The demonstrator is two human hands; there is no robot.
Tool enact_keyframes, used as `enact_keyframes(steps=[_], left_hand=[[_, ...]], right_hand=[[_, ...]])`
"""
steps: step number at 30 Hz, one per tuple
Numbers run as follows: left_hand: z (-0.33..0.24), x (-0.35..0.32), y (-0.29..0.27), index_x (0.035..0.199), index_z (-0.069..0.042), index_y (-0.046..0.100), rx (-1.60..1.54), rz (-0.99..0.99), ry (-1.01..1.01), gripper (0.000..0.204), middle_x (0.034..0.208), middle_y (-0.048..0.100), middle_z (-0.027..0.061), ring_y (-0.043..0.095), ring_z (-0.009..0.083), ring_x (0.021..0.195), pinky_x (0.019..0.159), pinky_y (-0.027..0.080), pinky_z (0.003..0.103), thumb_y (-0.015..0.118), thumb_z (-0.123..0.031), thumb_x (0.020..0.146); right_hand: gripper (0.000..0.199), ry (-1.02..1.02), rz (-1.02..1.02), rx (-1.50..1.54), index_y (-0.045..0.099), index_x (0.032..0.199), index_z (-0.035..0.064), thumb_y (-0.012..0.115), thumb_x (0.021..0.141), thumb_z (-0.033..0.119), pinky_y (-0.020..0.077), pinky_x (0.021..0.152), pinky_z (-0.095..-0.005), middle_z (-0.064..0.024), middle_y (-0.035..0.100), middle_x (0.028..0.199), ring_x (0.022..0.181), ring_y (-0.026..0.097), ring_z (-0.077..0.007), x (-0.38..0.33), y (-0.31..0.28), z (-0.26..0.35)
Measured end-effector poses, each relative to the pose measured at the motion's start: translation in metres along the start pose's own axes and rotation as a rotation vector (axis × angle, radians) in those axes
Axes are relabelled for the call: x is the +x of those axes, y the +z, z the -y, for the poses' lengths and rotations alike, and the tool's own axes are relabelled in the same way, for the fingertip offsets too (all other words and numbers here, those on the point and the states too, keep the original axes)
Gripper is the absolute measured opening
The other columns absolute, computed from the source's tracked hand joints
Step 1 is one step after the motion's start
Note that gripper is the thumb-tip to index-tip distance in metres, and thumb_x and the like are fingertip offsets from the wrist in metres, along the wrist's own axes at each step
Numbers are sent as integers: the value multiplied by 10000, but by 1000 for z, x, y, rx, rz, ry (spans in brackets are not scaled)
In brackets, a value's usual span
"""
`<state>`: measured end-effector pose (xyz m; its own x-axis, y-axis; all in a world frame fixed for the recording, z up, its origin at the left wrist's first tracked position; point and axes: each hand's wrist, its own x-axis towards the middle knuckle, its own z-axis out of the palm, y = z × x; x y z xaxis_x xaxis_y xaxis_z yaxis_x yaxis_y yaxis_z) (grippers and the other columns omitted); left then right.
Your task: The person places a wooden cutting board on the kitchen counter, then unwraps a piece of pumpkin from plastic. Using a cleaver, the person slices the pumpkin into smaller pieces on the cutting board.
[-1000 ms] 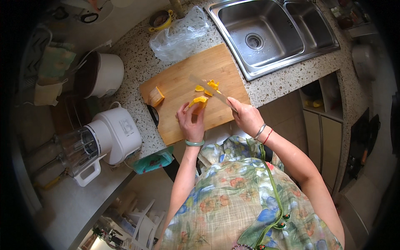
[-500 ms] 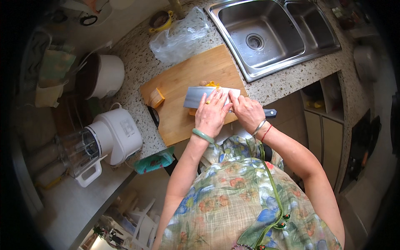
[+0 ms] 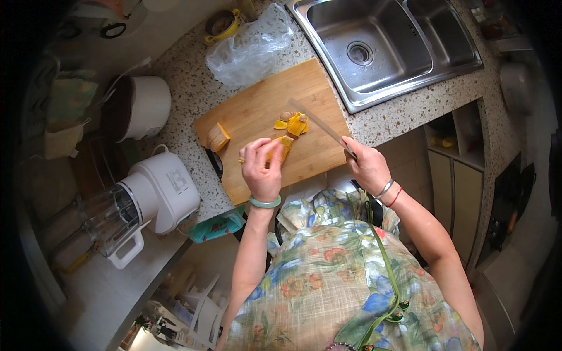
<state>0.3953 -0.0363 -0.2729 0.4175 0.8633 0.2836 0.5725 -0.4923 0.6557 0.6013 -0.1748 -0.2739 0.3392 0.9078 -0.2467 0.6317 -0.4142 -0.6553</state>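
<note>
So the big bamboo cutting board (image 3: 257,111) sits on the speckled counter just left of the steel sink (image 3: 386,47), and everything happens on its right half. Right hand (image 3: 367,168) is clenched around the handle of a long kitchen knife (image 3: 319,123), blade angled up and away over the board toward a small pile of cut yellow-orange pieces (image 3: 293,124). Left hand (image 3: 261,169) has its fingers curled down onto a yellow-orange chunk (image 3: 283,146) near the board's front edge, pinning it in place; most of the chunk is hidden under the fingers. The blade tip is near the pile, a bit apart from the pinned chunk.

My guess is it's firm, light stuff, maybe squash, cut faces probably a bit slick, so pin it flat side down with fingertips tucked back. Another wedge (image 3: 219,137) sits alone at the board's left end
</note>
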Motion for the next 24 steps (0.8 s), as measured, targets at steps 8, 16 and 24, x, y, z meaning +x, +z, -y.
enact_keyframes(steps=[8,16,24], left_hand=[[31,-33,32,970,-87,739,108,17,154,289,1062,650,83,604,292,1000,851,501,373,808,4,705],[42,-49,38,977,-76,724,129,-10,36,301,1094,637,123,601,320,1046,857,495,411,779,20,697],[45,-52,41,959,-82,731,91,-42,37,339,1044,636,119,607,336,972,841,498,417,788,38,647]], right_hand=[[311,-142,94,-20,533,1213,92,606,918,159,541,604,-479,-168,678,830,714,664,-379,-9,12,12],[317,-186,202,-262,500,1230,40,560,933,134,532,514,-434,-152,630,728,609,663,-324,-15,9,28],[252,-180,288,-319,498,1178,26,522,944,117,526,499,-432,-157,629,718,591,664,-322,-6,-6,39]])
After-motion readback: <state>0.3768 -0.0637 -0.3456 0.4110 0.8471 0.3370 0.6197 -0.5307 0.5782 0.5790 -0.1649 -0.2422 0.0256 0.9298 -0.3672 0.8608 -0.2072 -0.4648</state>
